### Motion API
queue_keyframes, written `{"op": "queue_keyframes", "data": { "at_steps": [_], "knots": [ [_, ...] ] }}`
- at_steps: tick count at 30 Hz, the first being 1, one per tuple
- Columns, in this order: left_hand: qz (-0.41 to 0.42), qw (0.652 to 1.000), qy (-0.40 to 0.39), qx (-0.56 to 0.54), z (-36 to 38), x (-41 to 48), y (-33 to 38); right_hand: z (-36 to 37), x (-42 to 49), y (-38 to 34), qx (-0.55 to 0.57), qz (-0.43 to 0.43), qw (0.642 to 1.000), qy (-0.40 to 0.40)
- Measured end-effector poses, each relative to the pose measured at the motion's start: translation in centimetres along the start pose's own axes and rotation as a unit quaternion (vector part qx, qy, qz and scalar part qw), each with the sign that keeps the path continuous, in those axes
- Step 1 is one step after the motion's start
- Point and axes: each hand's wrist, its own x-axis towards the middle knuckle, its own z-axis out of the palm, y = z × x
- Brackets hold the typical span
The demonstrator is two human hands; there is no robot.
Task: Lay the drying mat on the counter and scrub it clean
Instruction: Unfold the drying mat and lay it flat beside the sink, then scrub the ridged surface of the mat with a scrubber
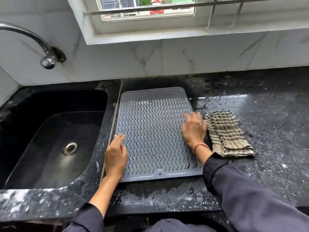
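A grey ribbed drying mat (153, 131) lies flat on the black speckled counter (267, 114), just right of the sink. My left hand (116, 156) rests flat on the mat's left edge, fingers spread. My right hand (194, 129) lies palm down on the mat's right edge, fingers apart and slightly blurred. A folded checked cloth (227, 133) lies on the counter right beside my right hand, touching or nearly touching it. Neither hand holds anything.
A black sink (55, 139) with a metal drain lies to the left, under a metal tap (33, 42) on the marble-tiled wall. Water puddles sit on the counter behind the cloth. A barred window is above.
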Motion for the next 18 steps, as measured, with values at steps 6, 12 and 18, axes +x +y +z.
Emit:
{"op": "queue_keyframes", "data": {
  "at_steps": [6,12,18],
  "knots": [
    [0.036,0.999,-0.014,-0.023,1.3,0.8,1.7,-3.1,0.7,6.2,-0.065,0.156,0.986,0.012],
    [0.039,0.997,-0.039,-0.047,2.0,1.4,2.2,-3.0,-0.2,6.8,-0.061,0.196,0.976,-0.065],
    [0.039,0.997,-0.044,-0.047,2.3,2.5,1.2,-3.2,-0.1,6.6,-0.090,0.114,0.989,-0.006]
  ]
}}
